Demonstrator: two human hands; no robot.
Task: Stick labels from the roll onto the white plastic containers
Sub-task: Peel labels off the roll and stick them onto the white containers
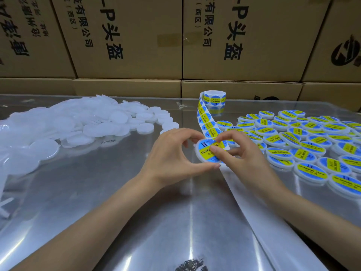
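A round white container [203,156] with a blue and yellow label on its top sits between my hands at the table's middle. My left hand [173,155] grips its rim with thumb and fingers. My right hand [238,151] presses a fingertip on the label. The label roll [214,97] stands upright at the back, and its strip [207,124] runs down to the container. The empty white backing [254,208] trails toward me under my right arm.
A heap of unlabelled white containers [78,122] fills the left side. Several labelled containers [304,137] lie spread over the right. The shiny metal table [136,212] is walled at the back by stacked cardboard boxes [127,36].
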